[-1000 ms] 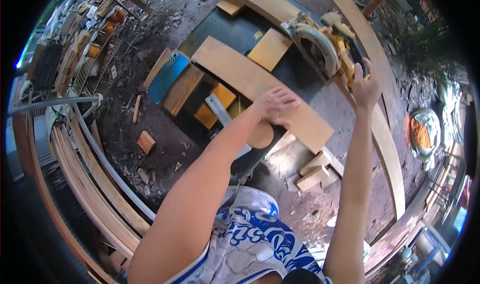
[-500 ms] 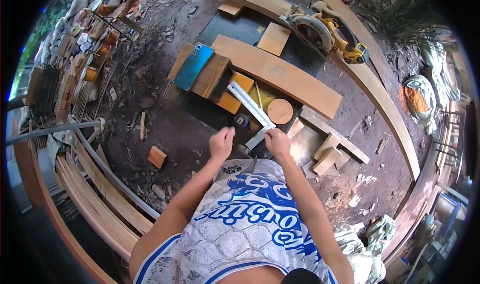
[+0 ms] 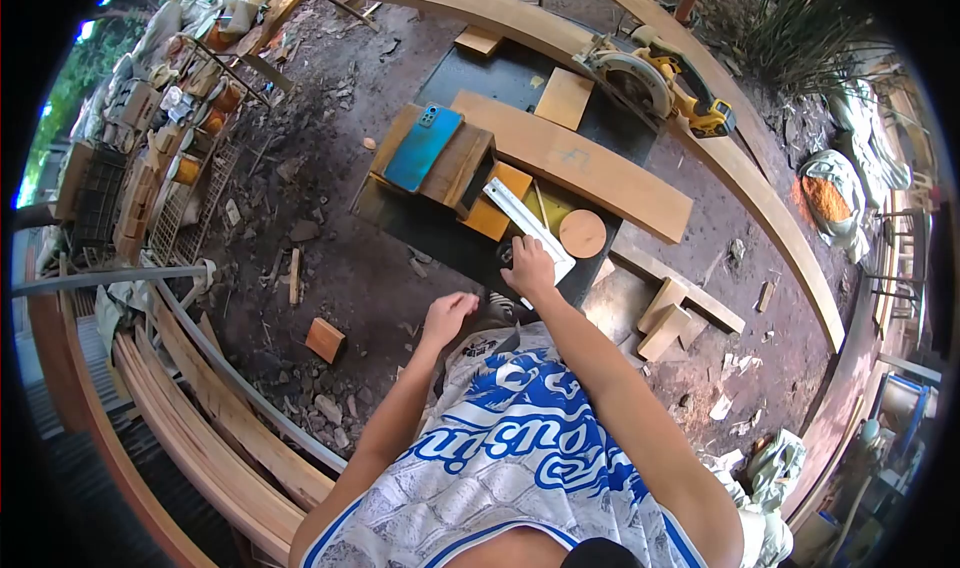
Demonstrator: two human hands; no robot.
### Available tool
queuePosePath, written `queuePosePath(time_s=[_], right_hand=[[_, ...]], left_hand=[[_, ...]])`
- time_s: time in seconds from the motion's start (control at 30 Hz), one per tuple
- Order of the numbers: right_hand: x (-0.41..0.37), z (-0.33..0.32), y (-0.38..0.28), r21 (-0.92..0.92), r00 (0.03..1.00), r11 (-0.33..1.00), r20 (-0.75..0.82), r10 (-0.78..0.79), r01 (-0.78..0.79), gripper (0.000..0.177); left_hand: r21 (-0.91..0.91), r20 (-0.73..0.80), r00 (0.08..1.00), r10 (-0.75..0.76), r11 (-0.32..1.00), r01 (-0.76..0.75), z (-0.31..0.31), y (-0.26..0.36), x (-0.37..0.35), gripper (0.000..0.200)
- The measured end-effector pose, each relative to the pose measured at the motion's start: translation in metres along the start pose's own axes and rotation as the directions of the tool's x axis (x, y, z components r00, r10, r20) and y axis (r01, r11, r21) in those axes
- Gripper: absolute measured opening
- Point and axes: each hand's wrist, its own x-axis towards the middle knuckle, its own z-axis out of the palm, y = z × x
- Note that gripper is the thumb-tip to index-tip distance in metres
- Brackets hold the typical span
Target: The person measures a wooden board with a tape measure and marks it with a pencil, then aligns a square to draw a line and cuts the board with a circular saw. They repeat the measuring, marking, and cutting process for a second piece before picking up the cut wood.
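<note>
My right hand (image 3: pixel 530 266) reaches down onto a small dark tape measure (image 3: pixel 505 254) at the near edge of the black work surface (image 3: pixel 405 230). Its fingers close around the tape measure and hide much of it. Beside that hand lies a white try square (image 3: pixel 528 215), its lower end partly covered by my fingers and wrist. To the left, my left hand (image 3: pixel 449 320) hovers in front of my body with its fingers loosely stretched and nothing in it. A round wooden disc (image 3: pixel 582 234) and a thin pencil-like stick (image 3: pixel 541 204) are close to the square.
A blue phone (image 3: pixel 424 148) rests on a wooden box (image 3: pixel 465 173). Behind the square lies a wide board (image 3: pixel 590 168). A yellow circular saw (image 3: pixel 655 78) sits on a curved timber at the far right. Offcuts (image 3: pixel 664 320) and a wood block (image 3: pixel 325 339) lie on the ground.
My right hand has left the end of the try square and moved left onto the tape measure. My left hand has lowered slightly and its fingers have loosened. The view has shifted a little.
</note>
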Motion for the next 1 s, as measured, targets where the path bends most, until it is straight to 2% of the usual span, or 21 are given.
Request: queuePosePath(time_s=[0.07, 0.1, 0.13, 0.17, 0.23, 0.3, 0.33, 0.37, 0.43, 0.47, 0.53, 0.57, 0.6, 0.63, 0.7, 0.8, 0.87, 0.9, 0.93, 0.97, 1.0], right_hand=[[-0.005, -0.013, 0.001, 0.046, 0.999, 0.998, -0.035, -0.038, 0.040, 0.066], [-0.011, -0.022, 0.001, 0.091, 0.995, 0.993, -0.066, -0.072, 0.078, 0.062], [-0.019, -0.031, 0.000, 0.236, 0.993, 0.970, -0.119, -0.023, 0.051, 0.059], [-0.026, -0.046, 0.002, 0.235, 0.992, 0.970, -0.121, -0.024, 0.052, 0.059], [-0.038, -0.079, 0.015, 0.506, 0.975, 0.861, 0.216, -0.060, -0.059, 0.058], [-0.056, -0.106, 0.037, 0.500, 0.931, 0.864, 0.283, -0.229, 0.060, 0.065], [-0.064, -0.123, 0.042, 0.525, 0.903, 0.846, 0.403, -0.149, -0.094, 0.062], [-0.075, -0.139, 0.048, 0.534, 0.904, 0.841, 0.400, -0.154, -0.093, 0.062], [-0.097, -0.162, 0.065, 0.628, 0.936, 0.750, 0.350, -0.035, -0.207, 0.065], [-0.110, -0.154, 0.075, 0.637, 0.936, 0.743, 0.349, -0.042, -0.204, 0.065], [-0.127, -0.129, 0.098, 0.917, 0.929, 0.321, 0.115, 0.353, -0.236, 0.069], [-0.128, -0.127, 0.111, 0.920, 0.929, 0.314, 0.117, 0.352, -0.235, 0.069], [-0.129, -0.125, 0.123, 0.956, 0.938, 0.151, 0.203, 0.281, -0.252, 0.066], [-0.129, -0.123, 0.132, 0.961, 0.942, -0.015, 0.274, 0.192, -0.277, 0.062], [-0.132, -0.126, 0.139, 0.972, 0.946, -0.018, 0.234, 0.225, -0.236, 0.058], [-0.126, -0.128, 0.164, 0.963, 0.963, 0.232, 0.076, 0.259, -0.139, 0.063], [-0.121, -0.132, 0.174, 0.957, 0.961, 0.252, 0.074, 0.265, -0.143, 0.069], [-0.117, -0.136, 0.178, 0.951, 0.961, 0.278, 0.054, 0.270, -0.132, 0.071], [-0.112, -0.140, 0.188, 0.954, 0.963, 0.274, 0.048, 0.265, -0.123, 0.071], [-0.110, -0.144, 0.201, 0.937, 0.956, 0.261, 0.168, 0.242, -0.231, 0.075], [-0.106, -0.148, 0.208, 0.907, 0.933, 0.252, 0.287, 0.216, -0.338, 0.079]], left_hand=[[-0.034, -0.228, 0.964, 0.137, 0.988, -0.149, 0.013, 0.015, 0.020, 0.032], [-0.034, -0.235, 0.962, 0.140, 0.988, -0.152, 0.020, 0.024, 0.027, 0.032], [-0.175, -0.253, 0.964, 0.078, 0.977, -0.125, 0.028, 0.037, 0.033, 0.033], [-0.312, -0.258, 0.966, 0.014, 0.945, -0.097, 0.037, 0.050, 0.037, 0.035], [-0.412, -0.237, 0.971, -0.041, 0.909, -0.062, 0.054, 0.079, 0.045, 0.037], [-0.404, 0.060, 0.978, 0.201, 0.901, -0.160, 0.072, 0.107, 0.043, 0.041], [-0.276, 0.173, 0.959, 0.223, 0.946, -0.170, 0.082, 0.121, 0.041, 0.043], [-0.143, 0.286, 0.931, 0.225, 0.971, -0.191, 0.095, 0.132, 0.040, 0.045], [-0.032, 0.270, 0.956, 0.115, 0.993, -0.111, 0.127, 0.148, 0.038, 0.040], [-0.133, 0.290, 0.952, 0.099, 0.989, -0.062, 0.143, 0.136, 0.050, 0.040], [-0.223, 0.312, 0.947, 0.080, 0.975, -0.009, 0.171, 0.136, 0.063, 0.041], [-0.461, 0.333, 0.941, -0.063, 0.860, 0.221, 0.183, 0.161, 0.059, 0.044], [-0.649, 0.388, 0.902, -0.190, 0.639, 0.414, 0.195, 0.176, 0.058, 0.050], [-0.658, 0.423, 0.894, -0.147, 0.629, 0.414, 0.210, 0.177, 0.063, 0.058], [-0.652, 0.375, 0.898, -0.230, 0.624, 0.432, 0.226, 0.211, 0.058, 0.058], [-0.449, 0.258, 0.953, -0.156, 0.854, 0.262, 0.255, 0.183, 0.082, 0.060], [-0.345, 0.155, 0.988, 0.008, 0.937, 0.047, 0.268, 0.164, 0.097, 0.059], [-0.340, 0.148, 0.989, 0.008, 0.940, 0.043, 0.263, 0.161, 0.101, 0.059], [-0.006, 0.096, 0.981, 0.168, 0.986, -0.168, 0.248, 0.172, 0.103, 0.055], [0.332, 0.103, 0.940, 0.327, 0.879, -0.342, 0.233, 0.189, 0.104, 0.052], [0.175, 0.217, 0.970, 0.114, 0.972, -0.154, 0.218, 0.232, 0.099, 0.035]])
